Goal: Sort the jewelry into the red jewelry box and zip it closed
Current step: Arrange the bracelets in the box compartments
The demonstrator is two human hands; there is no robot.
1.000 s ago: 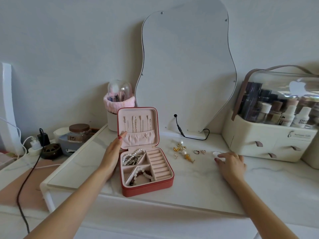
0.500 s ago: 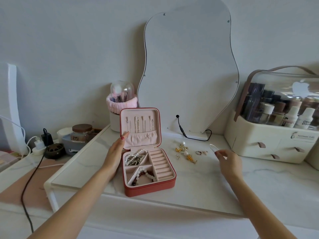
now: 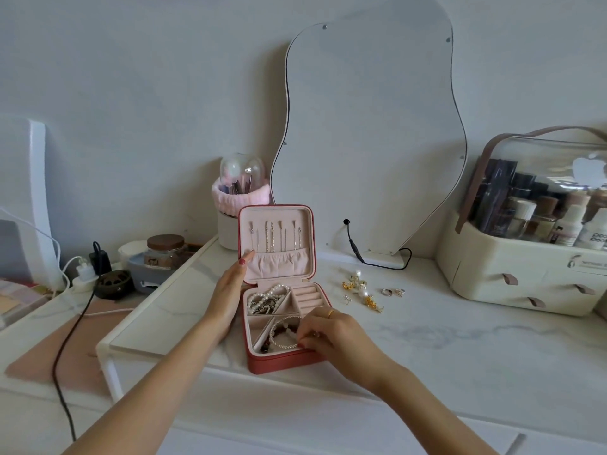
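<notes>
1. Square red box (image 3: 282, 361), lid upright, sits on the marble worktop (image 3: 443, 339).
2. Left hand (image 3: 226, 293), fingers straight, steadies the lid.
3. Right hand (image 3: 331, 333) pinches a twisted white bracelet (image 3: 282, 334) in the front compartment.
4. Pearl earrings (image 3: 361, 289) lie nearby.

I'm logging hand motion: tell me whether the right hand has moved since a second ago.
Yes. The right hand has moved left, away from the cosmetics organizer, and is now over the red jewelry box.

1. The jewelry box (image 3: 279, 361) sits open at table (image 3: 460, 339) centre.
2. Loose earrings (image 3: 361, 290) and rings (image 3: 392, 292) lie at its 2 o'clock.
3. The mirror (image 3: 371, 126) stands at 12 o'clock, behind.
4. The cosmetics organizer (image 3: 525, 274) stands at 3 o'clock.
</notes>
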